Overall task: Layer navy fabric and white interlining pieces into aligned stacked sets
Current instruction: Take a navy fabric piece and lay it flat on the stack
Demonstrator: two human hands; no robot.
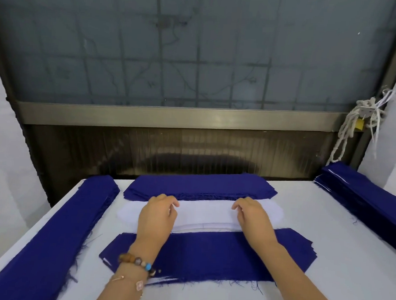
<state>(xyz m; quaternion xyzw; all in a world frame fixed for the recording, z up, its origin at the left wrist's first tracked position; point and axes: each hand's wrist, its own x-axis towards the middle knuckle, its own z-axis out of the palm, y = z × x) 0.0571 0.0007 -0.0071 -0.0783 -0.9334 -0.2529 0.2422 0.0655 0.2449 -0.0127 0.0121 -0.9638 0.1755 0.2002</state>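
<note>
My left hand [157,217] and right hand [253,217] rest on the interlining [202,212], fingers curled near its far edge; can't tell if I'm pinching a ply or just pressing | interlining lies on the table [336,262] between far navy stack [199,184] and near navy stack [209,255] | my forearms cross the near stack

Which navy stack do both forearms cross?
The near centre navy stack, just this side of the white interlining; only it lies under the arms.
</note>
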